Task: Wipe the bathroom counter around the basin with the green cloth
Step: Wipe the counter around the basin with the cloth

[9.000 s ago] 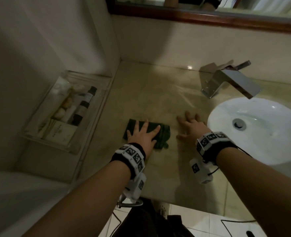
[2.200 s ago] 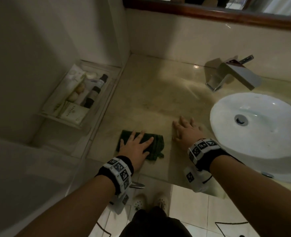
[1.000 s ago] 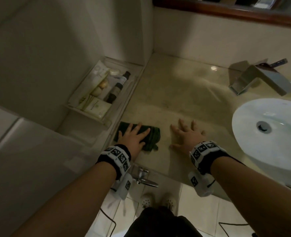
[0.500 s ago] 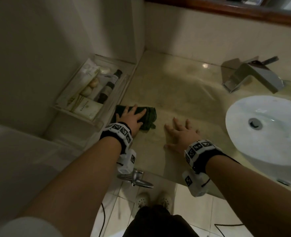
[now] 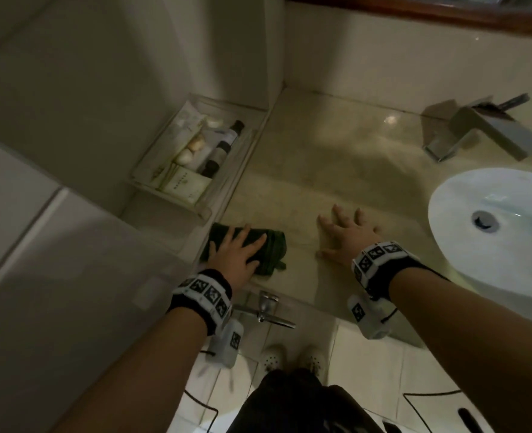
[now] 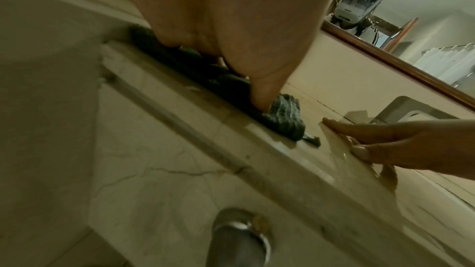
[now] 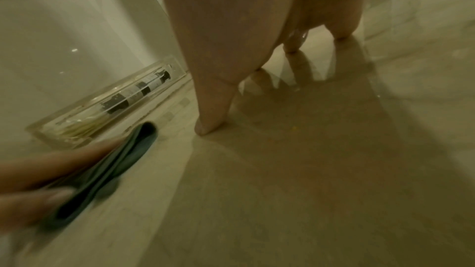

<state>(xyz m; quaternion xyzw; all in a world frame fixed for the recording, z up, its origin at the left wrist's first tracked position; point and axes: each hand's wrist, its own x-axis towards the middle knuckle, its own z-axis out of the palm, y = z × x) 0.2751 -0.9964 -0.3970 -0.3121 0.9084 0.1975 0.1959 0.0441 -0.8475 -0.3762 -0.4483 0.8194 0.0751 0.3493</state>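
The folded green cloth [image 5: 271, 248] lies on the beige counter [image 5: 327, 170] at its front left corner, near the edge. My left hand [image 5: 235, 251] presses flat on the cloth with straight, spread fingers; in the left wrist view the cloth [image 6: 282, 117] bunches under the palm. My right hand [image 5: 346, 234] rests flat on bare counter, fingers spread, a short way right of the cloth and left of the white basin [image 5: 489, 232]. The right wrist view shows the cloth [image 7: 113, 161] blurred at lower left under the left hand's fingers [image 7: 51, 161].
A clear tray [image 5: 196, 157] of toiletries sits on a lower ledge left of the counter. A chrome tap [image 5: 483, 135] stands behind the basin. A metal handle [image 5: 266, 307] sticks out below the counter's front edge. A wood-framed mirror [image 5: 446, 10] runs above the back wall.
My left hand has slid the cloth back toward the counter's front edge, from up beside the toiletry tray half a second ago. The right hand stayed flat in the same spot.
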